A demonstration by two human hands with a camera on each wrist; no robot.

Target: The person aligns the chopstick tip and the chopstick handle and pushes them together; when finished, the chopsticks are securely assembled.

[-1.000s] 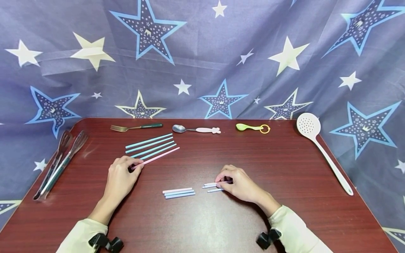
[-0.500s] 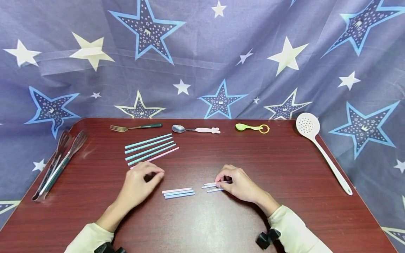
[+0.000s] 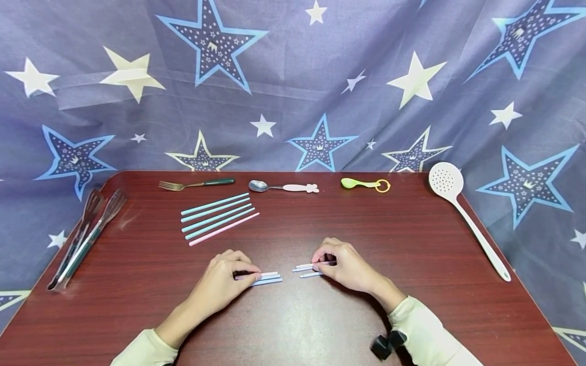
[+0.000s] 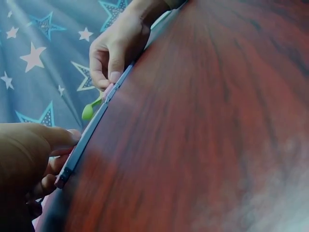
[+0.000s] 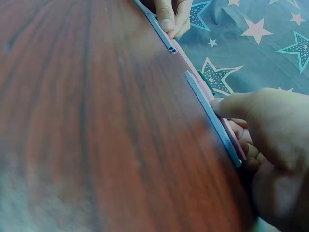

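In the head view my left hand pinches a short pink stick between thumb and fingers. Short blue sticks lie right beside it, partly hidden by that hand. My right hand pinches another short pink stick a little to the right. Two short blue sticks with narrowed tips lie by it. A gap separates the two groups. In the right wrist view the end of a left-group blue stick looks hollow, facing the narrowed tip of a right-group blue stick.
Several long teal sticks and a long pink stick lie at the back left. Behind stand a fork, a metal spoon and a green spoon. Tongs lie at the left edge, a white skimmer at the right.
My left hand has let go of the long pink stick at the back and moved right and nearer, onto the short pink stick. The right hand keeps its place.
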